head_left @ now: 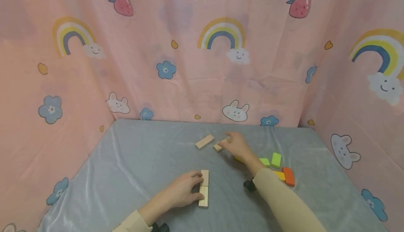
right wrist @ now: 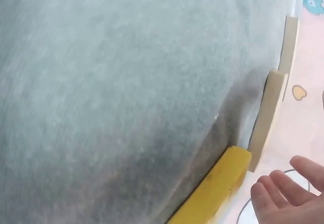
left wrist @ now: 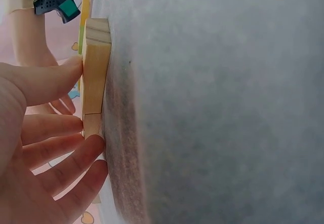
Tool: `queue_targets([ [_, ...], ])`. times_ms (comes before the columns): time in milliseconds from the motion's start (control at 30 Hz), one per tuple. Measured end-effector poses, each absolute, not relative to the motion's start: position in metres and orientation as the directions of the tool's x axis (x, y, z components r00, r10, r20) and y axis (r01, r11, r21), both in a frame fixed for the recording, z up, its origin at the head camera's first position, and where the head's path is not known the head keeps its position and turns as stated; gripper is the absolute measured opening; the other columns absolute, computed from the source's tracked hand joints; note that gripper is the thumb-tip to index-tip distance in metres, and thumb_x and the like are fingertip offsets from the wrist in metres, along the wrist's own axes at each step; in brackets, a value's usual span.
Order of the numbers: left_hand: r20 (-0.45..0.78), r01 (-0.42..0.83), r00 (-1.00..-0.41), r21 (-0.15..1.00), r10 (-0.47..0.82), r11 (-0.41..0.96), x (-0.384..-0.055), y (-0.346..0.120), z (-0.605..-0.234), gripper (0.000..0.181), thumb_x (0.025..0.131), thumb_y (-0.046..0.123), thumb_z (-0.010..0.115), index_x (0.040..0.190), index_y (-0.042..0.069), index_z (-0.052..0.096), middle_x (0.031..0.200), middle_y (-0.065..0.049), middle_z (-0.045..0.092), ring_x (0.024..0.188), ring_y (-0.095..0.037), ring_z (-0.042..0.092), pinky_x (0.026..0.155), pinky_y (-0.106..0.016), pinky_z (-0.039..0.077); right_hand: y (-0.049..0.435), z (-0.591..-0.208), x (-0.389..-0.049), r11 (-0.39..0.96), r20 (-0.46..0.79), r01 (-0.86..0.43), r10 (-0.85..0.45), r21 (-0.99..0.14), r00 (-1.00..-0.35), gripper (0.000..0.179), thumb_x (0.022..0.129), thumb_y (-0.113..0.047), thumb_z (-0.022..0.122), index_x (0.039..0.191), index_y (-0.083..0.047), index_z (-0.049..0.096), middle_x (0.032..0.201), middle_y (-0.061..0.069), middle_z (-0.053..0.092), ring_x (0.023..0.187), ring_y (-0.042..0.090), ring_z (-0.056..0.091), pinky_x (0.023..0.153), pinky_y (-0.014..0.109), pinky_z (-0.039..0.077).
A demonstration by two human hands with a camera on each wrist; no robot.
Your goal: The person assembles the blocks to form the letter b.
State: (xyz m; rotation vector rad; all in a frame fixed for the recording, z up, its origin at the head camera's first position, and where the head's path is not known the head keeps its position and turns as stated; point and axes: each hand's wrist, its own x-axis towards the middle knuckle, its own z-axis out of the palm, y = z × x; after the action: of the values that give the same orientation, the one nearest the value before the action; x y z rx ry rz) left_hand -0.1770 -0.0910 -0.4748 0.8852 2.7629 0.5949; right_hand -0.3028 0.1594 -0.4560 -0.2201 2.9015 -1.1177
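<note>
Two plain wooden blocks lie end to end on the grey cloth, a far one (head_left: 204,178) and a near one (head_left: 203,197). My left hand (head_left: 185,190) rests against their left side, thumb at the near block and fingertips at the far one. In the left wrist view the fingers (left wrist: 71,171) are spread along the wood. Farther back, my right hand (head_left: 237,147) hovers over another wooden block (head_left: 217,148), partly covering it. The right wrist view shows its loosely bent fingers (right wrist: 283,188) apart from that block (right wrist: 267,117).
One more wooden block (head_left: 204,142) lies left of the right hand. A yellow block (right wrist: 212,188) is close to that hand. Green blocks (head_left: 276,160) and an orange block (head_left: 288,176) lie beside the right forearm. Pink printed curtain (head_left: 176,95) surrounds the grey cloth (head_left: 139,162).
</note>
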Motion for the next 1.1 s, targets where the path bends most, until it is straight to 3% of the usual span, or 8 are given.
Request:
queue_targets([
  [267,-0.050,0.517,-0.805,0.429,0.591,0.741,-0.177,-0.090,-0.474,0.056,0.089,0.041,0.078,0.134,0.008,0.066,0.142,-0.002,0.056,0.130,-0.023,0.055,0.105,-0.040,0.050,0.158,-0.466,-0.308,0.769,-0.014,-0.094,-0.133,-0.632,-0.991,0.087,0.089,-0.045,0.075,0.146,0.012,0.043,0.148,0.032,0.045,0.138,0.047,0.042,0.113,0.059,0.037],
  [467,-0.044,0.515,-0.807,0.434,0.589,0.739,-0.177,-0.090,-0.472,0.057,0.088,0.040,0.080,0.133,0.008,0.067,0.141,-0.003,0.057,0.130,-0.023,0.056,0.105,-0.040,0.050,0.157,-0.473,-0.309,0.799,0.003,-0.108,-0.131,-0.592,-0.991,0.086,0.086,-0.044,0.079,0.138,0.018,0.048,0.139,0.034,0.049,0.128,0.047,0.050,0.107,0.059,0.044],
  [800,-0.045,0.515,-0.810,0.425,0.585,0.745,-0.176,-0.090,-0.473,0.056,0.087,0.041,0.080,0.132,0.009,0.067,0.140,-0.001,0.058,0.129,-0.022,0.056,0.104,-0.039,0.051,0.151,-0.482,-0.309,0.828,-0.002,-0.080,-0.098,-0.555,-0.995,0.093,0.083,-0.048,0.080,0.141,0.016,0.045,0.140,0.032,0.046,0.127,0.044,0.048,0.106,0.057,0.044],
  [1100,-0.055,0.506,-0.814,0.424,0.579,0.751,-0.176,-0.090,-0.473,0.056,0.088,0.041,0.080,0.132,0.009,0.067,0.140,-0.001,0.057,0.129,-0.021,0.056,0.104,-0.039,0.050,0.147,-0.486,-0.310,0.825,0.047,-0.086,-0.072,-0.558,-0.996,0.084,0.082,-0.037,0.083,0.136,0.017,0.049,0.130,0.029,0.052,0.114,0.039,0.053,0.099,0.053,0.049],
])
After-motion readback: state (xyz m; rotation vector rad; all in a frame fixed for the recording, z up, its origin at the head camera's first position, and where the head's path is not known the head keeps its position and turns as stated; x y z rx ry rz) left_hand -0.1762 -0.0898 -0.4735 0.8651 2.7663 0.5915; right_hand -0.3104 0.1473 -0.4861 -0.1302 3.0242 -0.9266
